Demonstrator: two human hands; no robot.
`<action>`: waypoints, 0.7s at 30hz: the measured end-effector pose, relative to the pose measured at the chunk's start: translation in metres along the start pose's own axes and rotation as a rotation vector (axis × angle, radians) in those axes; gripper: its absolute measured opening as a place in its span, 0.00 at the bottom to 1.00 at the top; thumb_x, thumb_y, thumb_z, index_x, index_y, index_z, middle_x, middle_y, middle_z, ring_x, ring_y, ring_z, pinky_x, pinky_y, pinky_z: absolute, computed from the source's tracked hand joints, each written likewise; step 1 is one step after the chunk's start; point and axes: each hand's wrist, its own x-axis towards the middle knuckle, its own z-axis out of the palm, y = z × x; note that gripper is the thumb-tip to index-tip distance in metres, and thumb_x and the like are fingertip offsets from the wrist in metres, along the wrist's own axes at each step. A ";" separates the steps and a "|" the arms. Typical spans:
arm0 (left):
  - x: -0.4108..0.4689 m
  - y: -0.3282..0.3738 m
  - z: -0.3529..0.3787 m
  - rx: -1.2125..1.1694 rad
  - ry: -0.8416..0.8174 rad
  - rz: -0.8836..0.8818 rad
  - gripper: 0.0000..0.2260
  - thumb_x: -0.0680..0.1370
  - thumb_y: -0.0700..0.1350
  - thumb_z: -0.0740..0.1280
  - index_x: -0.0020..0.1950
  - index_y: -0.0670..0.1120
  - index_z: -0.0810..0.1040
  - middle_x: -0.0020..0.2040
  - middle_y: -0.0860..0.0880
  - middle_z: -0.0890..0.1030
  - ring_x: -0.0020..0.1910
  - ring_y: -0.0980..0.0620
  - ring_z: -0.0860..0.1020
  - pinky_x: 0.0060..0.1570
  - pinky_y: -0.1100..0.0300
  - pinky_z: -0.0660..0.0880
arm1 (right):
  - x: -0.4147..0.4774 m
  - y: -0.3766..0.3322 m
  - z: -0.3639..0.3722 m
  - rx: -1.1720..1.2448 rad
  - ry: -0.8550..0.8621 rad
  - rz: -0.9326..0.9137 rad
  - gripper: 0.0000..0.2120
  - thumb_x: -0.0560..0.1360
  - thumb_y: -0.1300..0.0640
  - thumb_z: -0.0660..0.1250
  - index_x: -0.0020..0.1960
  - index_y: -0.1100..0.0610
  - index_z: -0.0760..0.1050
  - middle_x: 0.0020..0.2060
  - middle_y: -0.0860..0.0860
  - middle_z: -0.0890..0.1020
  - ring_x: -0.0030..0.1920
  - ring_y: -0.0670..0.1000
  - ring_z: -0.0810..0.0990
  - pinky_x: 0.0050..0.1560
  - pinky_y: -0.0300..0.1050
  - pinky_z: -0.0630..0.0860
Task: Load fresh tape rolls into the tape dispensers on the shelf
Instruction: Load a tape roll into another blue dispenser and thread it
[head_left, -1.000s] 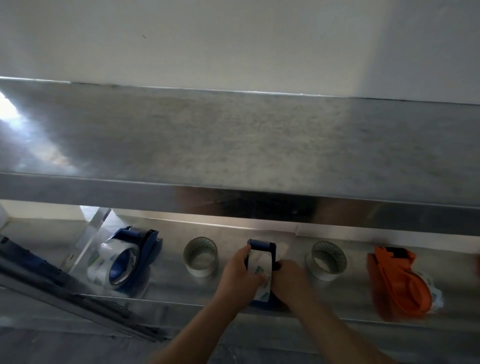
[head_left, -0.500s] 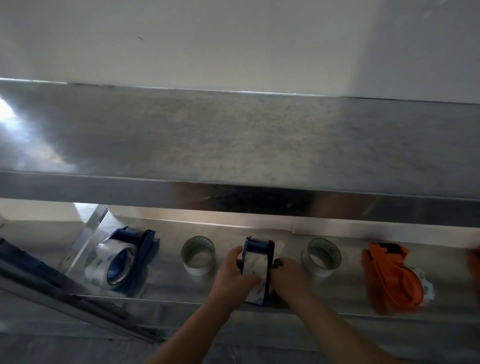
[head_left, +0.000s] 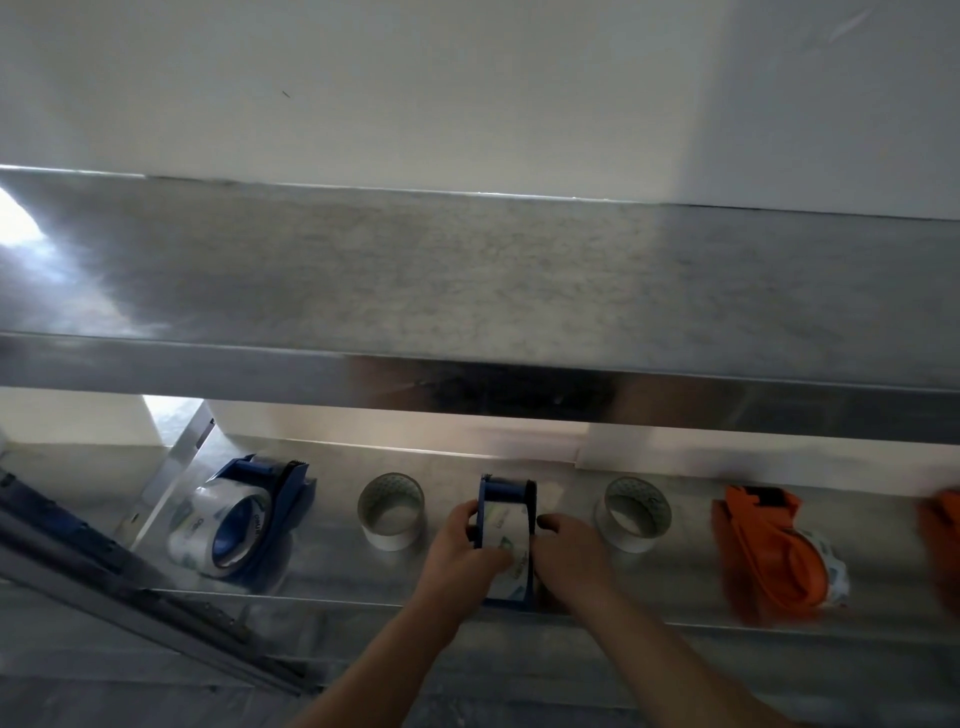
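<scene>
On the lower metal shelf (head_left: 337, 577), 3 tape dispensers are sitting: a blue one (head_left: 249, 514) at the left lying loaded, a blue one (head_left: 506, 540) upright in the middle carrying a roll, an orange one (head_left: 774, 558) at right. 2 loose tape rolls (head_left: 391, 511) (head_left: 637, 513) are standing between them.

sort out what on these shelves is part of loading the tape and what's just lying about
Part of the job:
- middle blue dispenser, held by the left hand and right hand
- left blue dispenser
- orange dispenser
- two loose tape rolls

Just lying about:
- metal rail, lower left
- orange thing at the right edge, unclear
</scene>
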 end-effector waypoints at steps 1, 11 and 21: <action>0.000 0.001 0.001 -0.010 0.002 -0.002 0.26 0.72 0.33 0.70 0.66 0.50 0.70 0.53 0.47 0.81 0.51 0.50 0.81 0.46 0.57 0.81 | 0.001 0.001 0.001 0.022 0.000 -0.001 0.13 0.77 0.57 0.65 0.60 0.57 0.80 0.54 0.52 0.84 0.46 0.47 0.80 0.43 0.40 0.80; 0.001 0.007 0.006 -0.030 0.006 -0.027 0.25 0.72 0.34 0.70 0.62 0.55 0.69 0.53 0.46 0.80 0.52 0.48 0.81 0.51 0.47 0.81 | 0.006 0.003 0.000 0.135 -0.022 0.040 0.12 0.79 0.57 0.65 0.60 0.57 0.80 0.48 0.51 0.84 0.42 0.46 0.82 0.35 0.36 0.80; 0.001 0.010 -0.002 -0.029 -0.006 -0.017 0.26 0.74 0.37 0.71 0.68 0.51 0.66 0.58 0.46 0.78 0.54 0.46 0.80 0.53 0.46 0.81 | -0.001 0.003 -0.006 0.098 0.005 0.050 0.20 0.81 0.57 0.62 0.72 0.57 0.69 0.67 0.54 0.76 0.61 0.52 0.77 0.35 0.28 0.69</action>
